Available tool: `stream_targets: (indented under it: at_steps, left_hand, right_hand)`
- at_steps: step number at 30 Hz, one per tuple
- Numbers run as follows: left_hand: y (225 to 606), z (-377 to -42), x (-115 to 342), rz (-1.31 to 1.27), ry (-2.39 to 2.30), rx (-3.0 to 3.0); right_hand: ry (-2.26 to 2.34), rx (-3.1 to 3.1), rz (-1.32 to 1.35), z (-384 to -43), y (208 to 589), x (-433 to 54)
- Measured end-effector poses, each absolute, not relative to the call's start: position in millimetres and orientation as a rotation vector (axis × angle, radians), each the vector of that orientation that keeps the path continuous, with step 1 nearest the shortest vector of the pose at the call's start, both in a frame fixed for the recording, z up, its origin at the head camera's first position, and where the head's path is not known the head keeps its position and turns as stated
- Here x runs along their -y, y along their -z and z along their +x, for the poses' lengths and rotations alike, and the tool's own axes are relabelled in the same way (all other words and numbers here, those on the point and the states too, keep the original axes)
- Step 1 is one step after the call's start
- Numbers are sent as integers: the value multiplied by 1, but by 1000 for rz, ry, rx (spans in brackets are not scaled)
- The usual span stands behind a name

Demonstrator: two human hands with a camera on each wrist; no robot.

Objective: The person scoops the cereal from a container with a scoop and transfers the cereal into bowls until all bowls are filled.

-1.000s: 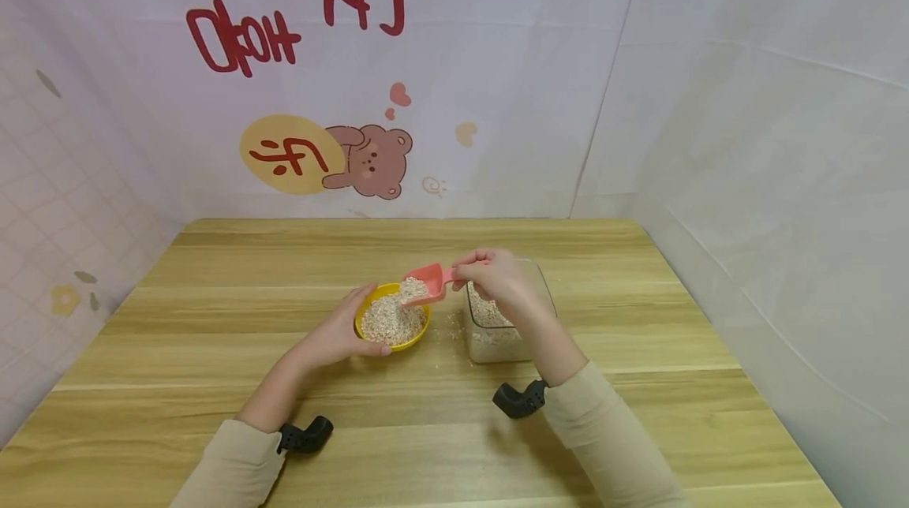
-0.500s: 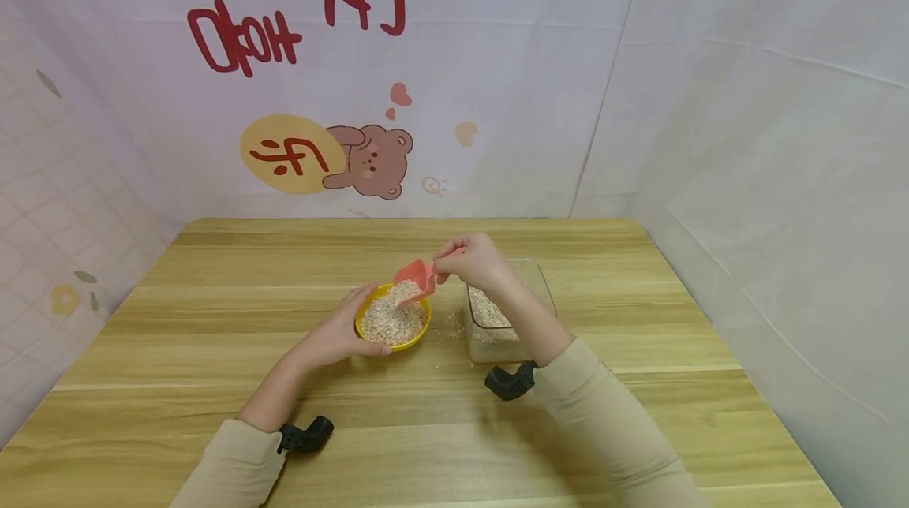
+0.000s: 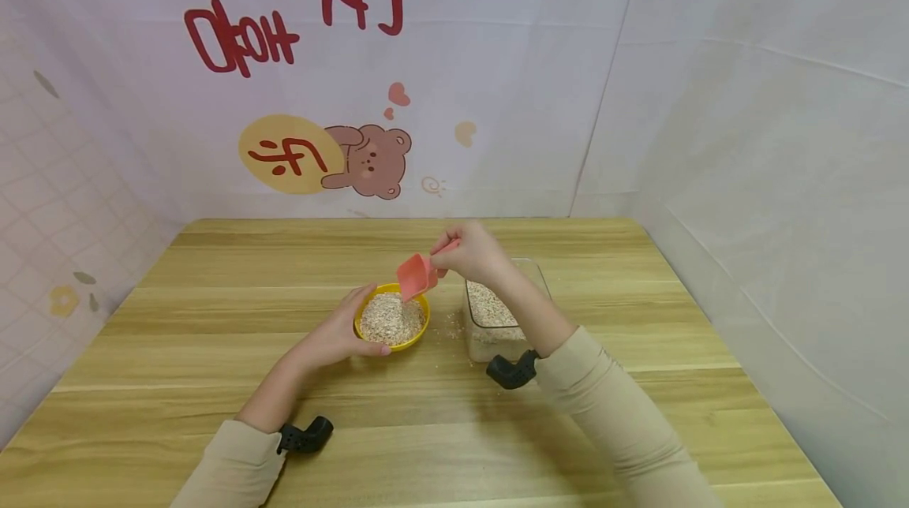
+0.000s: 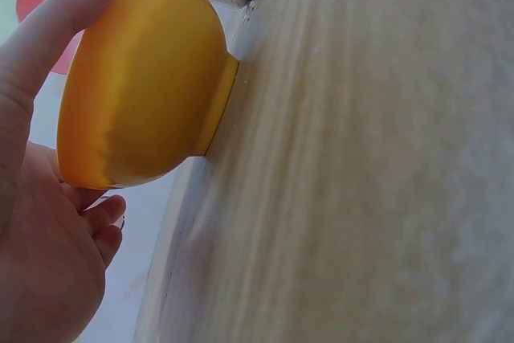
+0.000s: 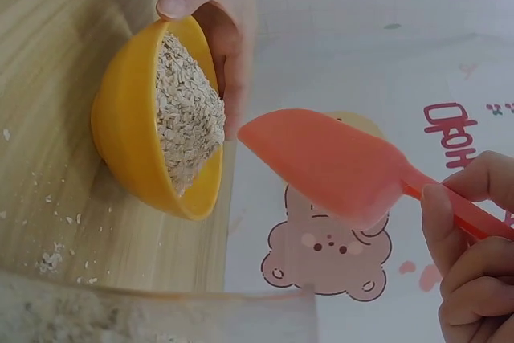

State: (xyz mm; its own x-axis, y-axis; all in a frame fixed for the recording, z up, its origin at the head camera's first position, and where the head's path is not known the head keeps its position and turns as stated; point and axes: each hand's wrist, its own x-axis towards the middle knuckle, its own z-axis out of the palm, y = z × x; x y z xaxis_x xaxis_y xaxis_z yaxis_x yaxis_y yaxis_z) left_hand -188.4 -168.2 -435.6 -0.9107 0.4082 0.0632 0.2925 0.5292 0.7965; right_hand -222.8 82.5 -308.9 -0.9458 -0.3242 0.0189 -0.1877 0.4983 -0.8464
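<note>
My left hand (image 3: 339, 334) grips a yellow bowl (image 5: 124, 122) by its rim, thumb on the near side and fingers round the far side. Rolled oats (image 3: 389, 320) are heaped in it. Between thumb and fingers, my right hand (image 3: 472, 253) holds the handle of a pink scoop (image 3: 412, 275). That scoop is tipped steeply over the bowl's right back rim, and its inside looks bare in the head view. From the right wrist camera, the scoop (image 5: 325, 162) shows its underside, apart from the oats.
Right of the bowl stands a clear square container (image 3: 490, 346) with more oats, partly hidden by my right forearm. Loose flakes (image 3: 453, 328) lie on the wooden table (image 3: 398, 429) between the two. A printed cloth (image 3: 525, 98) hangs behind the table.
My right hand has moved left and up with the scoop, tipping it further. Oats in the scoop have slid out into the bowl. The left hand and bowl have stayed in place.
</note>
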Motion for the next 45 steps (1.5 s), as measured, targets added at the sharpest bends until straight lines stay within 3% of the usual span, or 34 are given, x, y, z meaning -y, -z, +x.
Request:
stream_targets:
  at_steps: [16,45]
  left_hand:
    - [435,-188,169,602,-1343,-2625]
    - [435,-186,168,574,-1333,-2611]
  right_hand:
    - [1679,-2458,-420,-214,334,-93]
    - [2016,-2280,-184,-190,341,-132]
